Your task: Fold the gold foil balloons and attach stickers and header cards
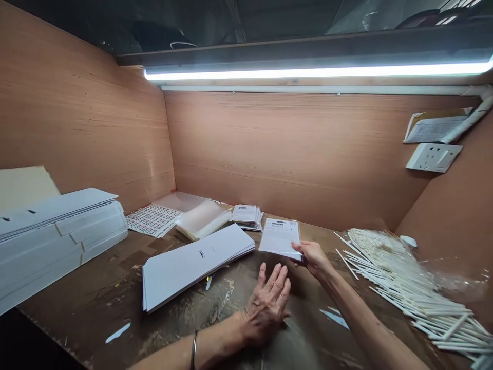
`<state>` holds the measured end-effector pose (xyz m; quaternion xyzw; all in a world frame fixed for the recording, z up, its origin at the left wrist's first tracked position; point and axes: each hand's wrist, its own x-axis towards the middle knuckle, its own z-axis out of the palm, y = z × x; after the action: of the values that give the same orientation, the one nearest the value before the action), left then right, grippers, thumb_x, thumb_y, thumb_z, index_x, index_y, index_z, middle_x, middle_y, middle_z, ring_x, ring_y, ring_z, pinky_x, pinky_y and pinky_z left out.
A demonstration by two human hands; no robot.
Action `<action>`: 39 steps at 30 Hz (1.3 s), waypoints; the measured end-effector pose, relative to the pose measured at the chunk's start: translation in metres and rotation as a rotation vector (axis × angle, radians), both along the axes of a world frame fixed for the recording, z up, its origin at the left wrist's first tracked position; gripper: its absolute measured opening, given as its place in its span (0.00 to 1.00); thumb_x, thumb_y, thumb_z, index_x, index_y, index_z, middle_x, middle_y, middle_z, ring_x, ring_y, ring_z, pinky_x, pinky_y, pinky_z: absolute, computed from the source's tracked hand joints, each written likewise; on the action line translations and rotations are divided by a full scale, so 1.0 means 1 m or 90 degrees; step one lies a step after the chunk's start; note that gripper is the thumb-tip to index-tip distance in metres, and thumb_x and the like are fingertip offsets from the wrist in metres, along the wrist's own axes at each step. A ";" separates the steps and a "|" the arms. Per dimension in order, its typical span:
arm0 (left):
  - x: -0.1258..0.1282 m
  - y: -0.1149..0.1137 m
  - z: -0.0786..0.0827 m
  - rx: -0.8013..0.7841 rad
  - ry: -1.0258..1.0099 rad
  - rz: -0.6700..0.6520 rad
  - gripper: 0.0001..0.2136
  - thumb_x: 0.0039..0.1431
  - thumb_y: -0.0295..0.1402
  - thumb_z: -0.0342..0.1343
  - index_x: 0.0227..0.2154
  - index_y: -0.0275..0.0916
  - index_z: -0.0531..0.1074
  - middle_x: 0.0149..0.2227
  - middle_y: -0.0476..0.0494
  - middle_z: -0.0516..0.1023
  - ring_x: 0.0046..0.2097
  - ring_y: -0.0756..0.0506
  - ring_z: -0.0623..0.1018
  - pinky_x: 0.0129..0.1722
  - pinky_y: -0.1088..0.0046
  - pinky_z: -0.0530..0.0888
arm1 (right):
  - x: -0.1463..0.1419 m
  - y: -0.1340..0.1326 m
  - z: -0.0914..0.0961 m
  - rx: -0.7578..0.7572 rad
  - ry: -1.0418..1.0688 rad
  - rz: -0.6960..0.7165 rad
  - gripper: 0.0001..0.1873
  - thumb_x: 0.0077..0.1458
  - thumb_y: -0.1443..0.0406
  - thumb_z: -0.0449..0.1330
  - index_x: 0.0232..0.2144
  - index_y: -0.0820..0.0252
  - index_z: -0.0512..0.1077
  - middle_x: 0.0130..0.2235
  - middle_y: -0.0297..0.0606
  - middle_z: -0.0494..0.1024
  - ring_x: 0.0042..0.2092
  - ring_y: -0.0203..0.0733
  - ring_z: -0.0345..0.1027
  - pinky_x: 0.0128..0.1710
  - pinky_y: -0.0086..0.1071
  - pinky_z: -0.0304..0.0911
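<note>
My right hand (pixel 313 258) pinches the lower right corner of a small pack of printed white sheets (pixel 280 238), holding it just above the scarred brown tabletop (pixel 119 303). My left hand (pixel 267 306) is open and palm down over the table, holding nothing, with a metal bangle (pixel 194 350) on its wrist. The nearest thing to it is a long stack of white card (pixel 194 267), which lies to its left and slightly apart. A small dark mark is printed on the top card.
Behind the hands are a stack of printed sheets (pixel 246 217), clear plastic sleeves (pixel 203 220) and a label sheet (pixel 152 221). White folded card (pixel 57 236) is piled at left. A heap of white sticks (pixel 408 293) lies at right. Wooden walls enclose the bench.
</note>
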<state>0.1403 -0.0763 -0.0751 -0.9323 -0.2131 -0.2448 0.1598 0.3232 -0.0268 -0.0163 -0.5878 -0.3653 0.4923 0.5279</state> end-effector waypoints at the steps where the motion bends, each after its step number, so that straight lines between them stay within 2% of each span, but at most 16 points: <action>1: 0.000 0.002 -0.005 -0.045 0.000 0.021 0.27 0.57 0.44 0.44 0.53 0.28 0.56 0.59 0.28 0.51 0.61 0.33 0.47 0.53 0.42 0.53 | -0.006 0.021 0.006 0.006 -0.019 0.001 0.10 0.44 0.66 0.61 0.19 0.66 0.66 0.15 0.33 0.67 0.16 0.31 0.58 0.12 0.26 0.58; 5: 0.002 0.010 -0.025 -0.160 0.009 0.058 0.27 0.57 0.48 0.42 0.51 0.32 0.59 0.56 0.30 0.58 0.59 0.35 0.54 0.52 0.46 0.57 | -0.037 0.102 0.020 -0.010 -0.067 0.005 0.10 0.43 0.65 0.62 0.20 0.66 0.66 0.14 0.33 0.67 0.15 0.34 0.60 0.12 0.28 0.60; 10: 0.017 0.026 -0.055 -0.123 0.044 0.039 0.25 0.54 0.51 0.43 0.41 0.32 0.67 0.47 0.28 0.69 0.51 0.33 0.66 0.44 0.45 0.65 | -0.064 0.171 0.012 -0.032 -0.161 -0.005 0.11 0.43 0.63 0.63 0.24 0.66 0.66 0.16 0.35 0.68 0.18 0.36 0.64 0.15 0.28 0.61; 13: 0.026 0.037 -0.070 -0.100 0.065 0.059 0.14 0.56 0.40 0.46 0.36 0.35 0.68 0.45 0.31 0.70 0.50 0.35 0.67 0.43 0.48 0.67 | -0.068 0.196 0.004 -0.050 -0.246 -0.014 0.12 0.41 0.61 0.63 0.23 0.66 0.68 0.16 0.38 0.68 0.22 0.42 0.67 0.19 0.32 0.62; 15: 0.029 0.040 -0.073 -0.107 0.074 0.063 0.10 0.56 0.36 0.46 0.35 0.37 0.69 0.44 0.34 0.71 0.49 0.36 0.67 0.44 0.49 0.67 | -0.067 0.205 0.000 -0.059 -0.340 -0.035 0.14 0.39 0.59 0.64 0.21 0.66 0.69 0.16 0.43 0.69 0.26 0.48 0.69 0.24 0.36 0.63; 19: 0.022 0.034 -0.064 -0.104 0.058 0.054 0.13 0.56 0.40 0.45 0.36 0.37 0.68 0.45 0.33 0.69 0.51 0.35 0.65 0.45 0.49 0.65 | -0.060 0.199 -0.005 -0.072 -0.629 -0.112 0.22 0.42 0.50 0.57 0.21 0.66 0.73 0.27 0.58 0.74 0.38 0.59 0.68 0.32 0.41 0.61; 21: 0.016 0.029 -0.055 -0.113 0.044 0.047 0.18 0.56 0.45 0.44 0.36 0.35 0.68 0.44 0.32 0.69 0.50 0.35 0.64 0.46 0.49 0.64 | -0.054 0.185 -0.010 -0.080 -0.688 -0.088 0.23 0.46 0.50 0.53 0.25 0.65 0.74 0.31 0.58 0.74 0.40 0.58 0.68 0.32 0.40 0.60; 23: 0.010 0.024 -0.045 -0.142 0.031 0.038 0.21 0.56 0.48 0.43 0.35 0.33 0.68 0.42 0.33 0.69 0.49 0.35 0.65 0.46 0.49 0.63 | -0.045 0.164 -0.018 -0.076 -0.710 -0.016 0.20 0.49 0.54 0.51 0.29 0.63 0.75 0.32 0.54 0.75 0.40 0.55 0.68 0.31 0.37 0.59; 27: 0.002 0.021 -0.028 -0.202 0.021 0.024 0.21 0.57 0.46 0.42 0.36 0.31 0.68 0.41 0.32 0.69 0.49 0.37 0.65 0.48 0.49 0.60 | -0.021 0.105 -0.046 -0.014 -0.780 0.086 0.15 0.50 0.59 0.50 0.32 0.60 0.74 0.35 0.46 0.76 0.41 0.49 0.68 0.34 0.33 0.58; 31: 0.000 0.023 -0.019 -0.250 0.048 0.019 0.19 0.56 0.45 0.45 0.37 0.32 0.67 0.43 0.33 0.68 0.50 0.37 0.64 0.49 0.50 0.60 | 0.005 0.028 -0.070 0.148 -0.844 0.081 0.14 0.52 0.61 0.49 0.31 0.58 0.73 0.37 0.43 0.75 0.41 0.46 0.66 0.41 0.35 0.59; 34: -0.002 0.022 -0.016 -0.280 0.051 0.022 0.14 0.57 0.41 0.47 0.37 0.34 0.67 0.45 0.35 0.68 0.51 0.38 0.64 0.50 0.52 0.60 | 0.025 -0.039 -0.075 0.238 -0.871 0.074 0.11 0.52 0.62 0.51 0.31 0.58 0.73 0.37 0.41 0.75 0.40 0.45 0.65 0.42 0.37 0.60; 36: -0.005 0.022 -0.014 -0.304 0.044 0.017 0.13 0.57 0.39 0.47 0.38 0.35 0.66 0.46 0.36 0.68 0.52 0.39 0.64 0.51 0.53 0.58 | 0.038 -0.085 -0.072 0.242 -0.886 0.069 0.10 0.52 0.63 0.52 0.31 0.58 0.73 0.38 0.41 0.74 0.41 0.44 0.65 0.42 0.37 0.61; 39: -0.005 0.028 -0.013 -0.310 0.037 -0.013 0.11 0.59 0.37 0.44 0.39 0.37 0.66 0.48 0.39 0.67 0.53 0.41 0.63 0.53 0.54 0.57 | 0.054 -0.149 -0.065 0.186 -0.913 0.031 0.10 0.53 0.64 0.52 0.34 0.60 0.72 0.41 0.43 0.73 0.44 0.44 0.63 0.44 0.38 0.60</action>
<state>0.1349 -0.0488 -0.0886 -0.9521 -0.2516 -0.1608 -0.0660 0.3772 -0.1758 -0.0811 -0.6810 -0.6961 -0.0555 0.2206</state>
